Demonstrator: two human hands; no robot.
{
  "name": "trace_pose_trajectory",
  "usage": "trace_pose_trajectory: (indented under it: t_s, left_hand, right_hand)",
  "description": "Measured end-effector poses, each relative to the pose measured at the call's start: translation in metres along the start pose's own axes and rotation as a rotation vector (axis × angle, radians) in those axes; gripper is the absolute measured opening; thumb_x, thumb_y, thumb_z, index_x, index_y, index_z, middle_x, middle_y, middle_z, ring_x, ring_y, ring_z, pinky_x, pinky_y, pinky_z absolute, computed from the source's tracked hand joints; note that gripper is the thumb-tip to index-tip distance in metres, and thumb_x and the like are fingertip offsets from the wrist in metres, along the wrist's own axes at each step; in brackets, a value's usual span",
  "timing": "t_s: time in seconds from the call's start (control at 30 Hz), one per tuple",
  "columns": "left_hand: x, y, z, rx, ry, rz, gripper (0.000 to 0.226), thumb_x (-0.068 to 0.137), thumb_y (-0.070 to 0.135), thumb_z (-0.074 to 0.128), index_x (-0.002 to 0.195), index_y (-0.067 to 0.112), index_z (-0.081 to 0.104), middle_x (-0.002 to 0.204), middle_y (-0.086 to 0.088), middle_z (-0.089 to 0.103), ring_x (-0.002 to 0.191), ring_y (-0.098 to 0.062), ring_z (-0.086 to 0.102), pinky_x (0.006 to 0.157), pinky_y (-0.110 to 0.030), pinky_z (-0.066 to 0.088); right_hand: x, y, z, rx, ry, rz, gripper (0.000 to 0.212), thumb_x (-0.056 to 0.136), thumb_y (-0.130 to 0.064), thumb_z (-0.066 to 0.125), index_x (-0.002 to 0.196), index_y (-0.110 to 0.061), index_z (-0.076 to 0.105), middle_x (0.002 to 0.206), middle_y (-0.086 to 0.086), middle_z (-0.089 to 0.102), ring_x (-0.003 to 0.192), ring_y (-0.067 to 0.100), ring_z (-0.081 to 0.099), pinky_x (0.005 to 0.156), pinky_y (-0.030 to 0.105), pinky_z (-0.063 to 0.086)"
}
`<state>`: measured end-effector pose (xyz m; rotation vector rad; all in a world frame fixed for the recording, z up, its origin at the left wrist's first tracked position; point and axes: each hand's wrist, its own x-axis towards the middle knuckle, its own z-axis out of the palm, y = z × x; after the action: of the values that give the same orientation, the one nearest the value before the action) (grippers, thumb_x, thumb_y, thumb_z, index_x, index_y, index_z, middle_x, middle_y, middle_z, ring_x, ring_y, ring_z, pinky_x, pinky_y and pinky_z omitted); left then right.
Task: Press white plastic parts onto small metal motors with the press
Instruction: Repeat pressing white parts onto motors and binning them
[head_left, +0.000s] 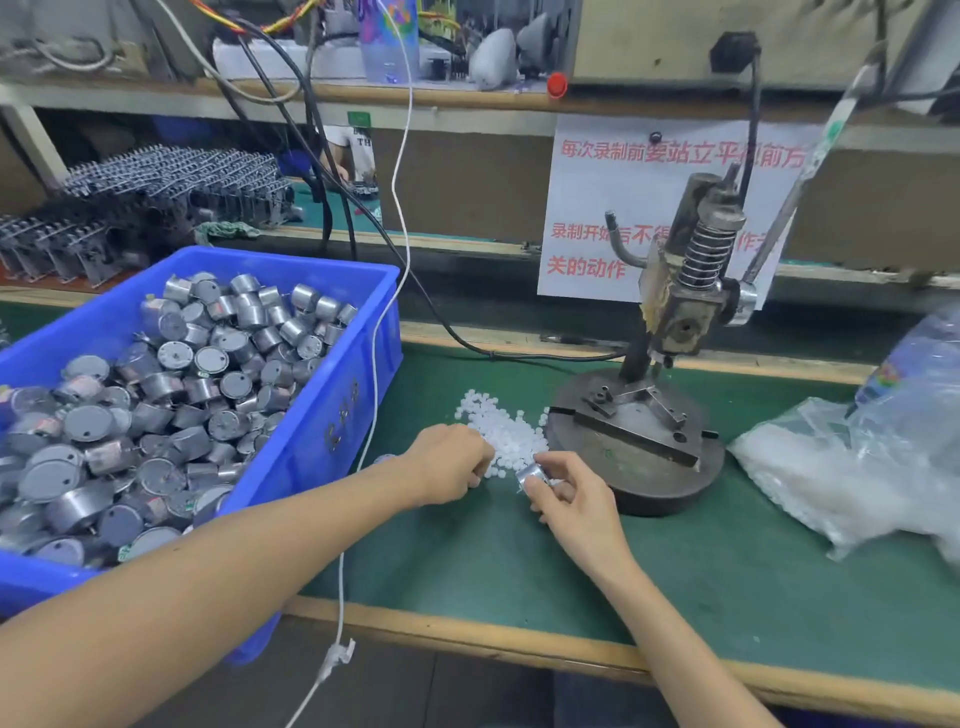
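Note:
A small metal motor (531, 474) is pinched between the thumb and fingers of my right hand (571, 499), just left of the round base of the press (636, 441). My left hand (451, 462) has curled fingers down in the pile of white plastic parts (506, 431) on the green mat; whether it holds one is hidden. The press stands upright with a spring on its ram (706, 249). Its fixture plate is bare.
A blue bin (332, 415) heaped with several metal motors (171, 395) sits at the left. A clear bag of white parts (857, 467) lies at the right. A white cable (374, 364) hangs across the bin's right side. The bench's wooden front edge (519, 639) is near.

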<state>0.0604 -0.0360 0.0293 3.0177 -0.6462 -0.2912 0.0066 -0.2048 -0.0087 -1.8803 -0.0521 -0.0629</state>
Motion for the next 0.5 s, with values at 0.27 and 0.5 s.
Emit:
trace_pose_trajectory:
  t_s: [0.27, 0.5]
  left_hand:
    - [-0.013, 0.025, 0.007, -0.457, -0.065, 0.092, 0.005, 0.081, 0.018, 0.067, 0.076, 0.018, 0.067, 0.072, 0.007, 0.062, 0.069, -0.008, 0.055, 0.065, -0.023, 0.044]
    - [-0.03, 0.027, 0.051, -0.77, 0.298, 0.039, 0.006, 0.078, 0.01, 0.071, 0.078, 0.016, 0.069, 0.07, 0.016, 0.054, 0.065, 0.01, 0.048, 0.062, -0.007, 0.034]
  right_hand:
    - [-0.008, 0.014, -0.005, 0.042, 0.02, -0.049, 0.02, 0.088, -0.013, 0.064, 0.095, -0.032, 0.057, 0.088, -0.003, 0.066, 0.071, 0.026, 0.06, 0.072, 0.042, 0.051]
    - [-0.014, 0.019, -0.007, -0.036, -0.047, -0.114, 0.011, 0.09, -0.017, 0.063, 0.091, -0.027, 0.06, 0.084, 0.024, 0.061, 0.066, 0.026, 0.052, 0.074, 0.049, 0.049]
